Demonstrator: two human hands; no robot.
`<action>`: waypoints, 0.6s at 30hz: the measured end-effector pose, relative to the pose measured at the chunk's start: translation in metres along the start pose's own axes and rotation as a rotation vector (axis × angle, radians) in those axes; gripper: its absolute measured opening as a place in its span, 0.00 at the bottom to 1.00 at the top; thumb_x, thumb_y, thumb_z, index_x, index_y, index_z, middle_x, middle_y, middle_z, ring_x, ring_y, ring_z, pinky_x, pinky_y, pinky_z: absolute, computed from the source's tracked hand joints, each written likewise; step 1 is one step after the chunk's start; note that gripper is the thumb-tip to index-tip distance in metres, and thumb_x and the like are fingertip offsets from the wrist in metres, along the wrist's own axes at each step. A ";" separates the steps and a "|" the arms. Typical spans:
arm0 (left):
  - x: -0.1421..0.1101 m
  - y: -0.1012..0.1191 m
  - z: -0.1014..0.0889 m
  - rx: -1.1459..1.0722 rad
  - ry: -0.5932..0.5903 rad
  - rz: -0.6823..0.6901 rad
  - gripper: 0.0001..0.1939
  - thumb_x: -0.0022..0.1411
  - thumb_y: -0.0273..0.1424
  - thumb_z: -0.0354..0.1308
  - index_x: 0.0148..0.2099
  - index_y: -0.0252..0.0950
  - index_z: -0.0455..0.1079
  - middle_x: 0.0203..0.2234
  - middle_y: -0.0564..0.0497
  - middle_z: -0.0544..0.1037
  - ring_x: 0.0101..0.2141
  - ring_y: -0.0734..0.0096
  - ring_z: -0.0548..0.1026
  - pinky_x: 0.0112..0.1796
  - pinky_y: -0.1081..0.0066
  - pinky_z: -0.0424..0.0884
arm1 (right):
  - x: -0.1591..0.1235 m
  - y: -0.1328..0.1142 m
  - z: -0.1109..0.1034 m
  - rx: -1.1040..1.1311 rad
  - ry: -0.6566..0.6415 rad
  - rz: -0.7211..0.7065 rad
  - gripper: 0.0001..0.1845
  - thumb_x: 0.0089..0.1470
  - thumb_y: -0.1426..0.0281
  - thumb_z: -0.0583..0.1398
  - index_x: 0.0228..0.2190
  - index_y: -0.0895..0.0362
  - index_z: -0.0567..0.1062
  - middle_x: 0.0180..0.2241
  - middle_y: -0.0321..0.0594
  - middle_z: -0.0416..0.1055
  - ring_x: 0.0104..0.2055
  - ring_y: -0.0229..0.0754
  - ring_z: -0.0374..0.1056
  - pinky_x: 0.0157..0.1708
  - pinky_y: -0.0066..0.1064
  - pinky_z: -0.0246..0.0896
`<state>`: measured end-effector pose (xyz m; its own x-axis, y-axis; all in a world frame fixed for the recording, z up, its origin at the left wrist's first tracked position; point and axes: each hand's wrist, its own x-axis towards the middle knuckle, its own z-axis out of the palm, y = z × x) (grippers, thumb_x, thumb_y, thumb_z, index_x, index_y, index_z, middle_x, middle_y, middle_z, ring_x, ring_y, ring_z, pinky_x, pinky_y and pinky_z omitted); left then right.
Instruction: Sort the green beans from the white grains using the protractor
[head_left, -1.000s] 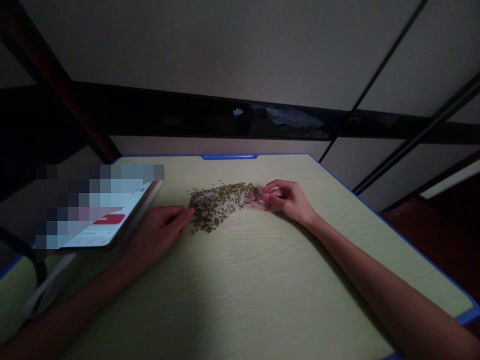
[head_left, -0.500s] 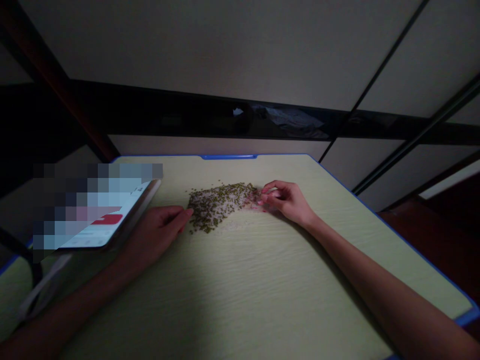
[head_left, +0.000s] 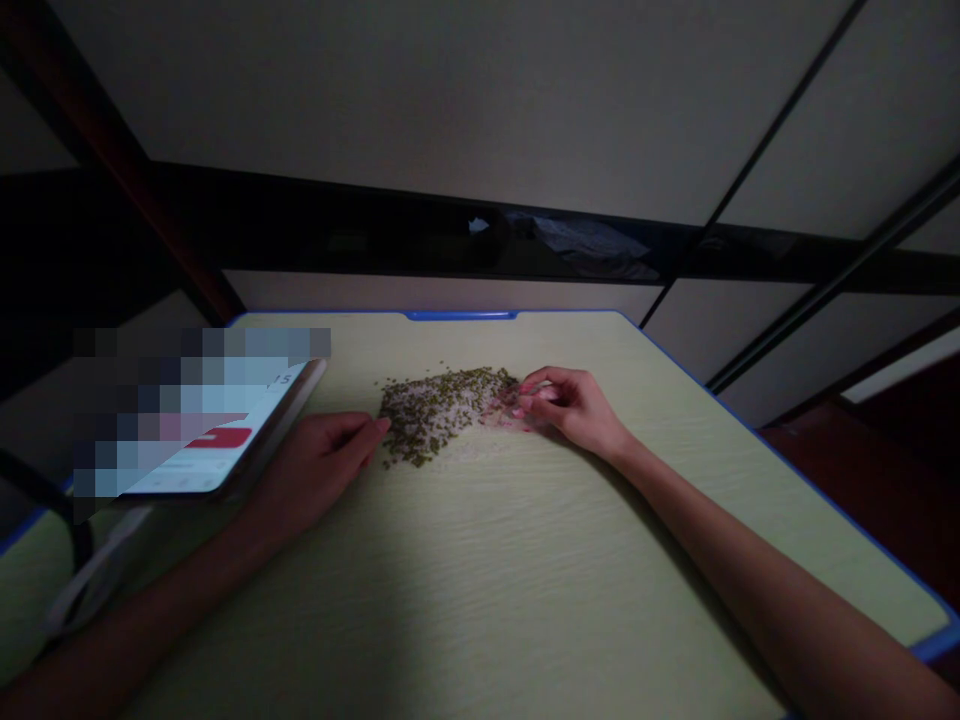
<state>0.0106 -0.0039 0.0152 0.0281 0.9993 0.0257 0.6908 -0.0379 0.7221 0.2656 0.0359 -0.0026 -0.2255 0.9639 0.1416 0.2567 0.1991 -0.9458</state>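
A flat spread of small green beans (head_left: 420, 415), mixed with pale rice-like grains, lies on the light wooden tabletop (head_left: 480, 560). My left hand (head_left: 330, 450) rests at its left edge, fingers curled and thumb pressed to them; anything held there is hidden. At the right end, my right hand (head_left: 566, 405) is closed in a pinch, its fingertips low over a pinkish, partly see-through patch (head_left: 506, 410) beside the beans. Whether that patch is plastic or loose bits, I cannot tell, nor what the fingertips hold.
A lit tablet (head_left: 225, 440), partly blurred out, leans on the left beside my left forearm. A pale strap or cable (head_left: 97, 570) hangs below it. The table has a blue rim (head_left: 461, 316). Behind stand pale cabinet panels (head_left: 450, 100) with a dark open slot.
My right hand has shifted very slightly down at the right end of the beans. My left hand keeps its place, and the whole view has drifted a little.
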 end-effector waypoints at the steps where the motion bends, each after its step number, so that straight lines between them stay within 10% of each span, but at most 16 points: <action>1: 0.000 0.000 0.000 0.000 0.000 -0.001 0.20 0.50 0.46 0.43 0.15 0.39 0.54 0.08 0.60 0.55 0.13 0.78 0.56 0.18 0.75 0.52 | 0.000 0.000 0.001 0.003 -0.008 0.002 0.10 0.41 0.67 0.61 0.28 0.60 0.69 0.16 0.31 0.64 0.14 0.29 0.51 0.14 0.23 0.43; 18: -0.001 0.001 -0.001 0.011 0.004 -0.007 0.20 0.49 0.46 0.43 0.15 0.39 0.54 0.08 0.60 0.55 0.13 0.78 0.56 0.18 0.75 0.52 | 0.000 -0.003 0.004 0.019 0.066 0.014 0.10 0.39 0.68 0.61 0.26 0.60 0.69 0.15 0.32 0.65 0.15 0.31 0.57 0.15 0.23 0.48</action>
<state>0.0106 -0.0052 0.0160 0.0202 0.9995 0.0233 0.6990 -0.0308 0.7145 0.2614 0.0350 -0.0007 -0.1595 0.9763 0.1464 0.2418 0.1825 -0.9530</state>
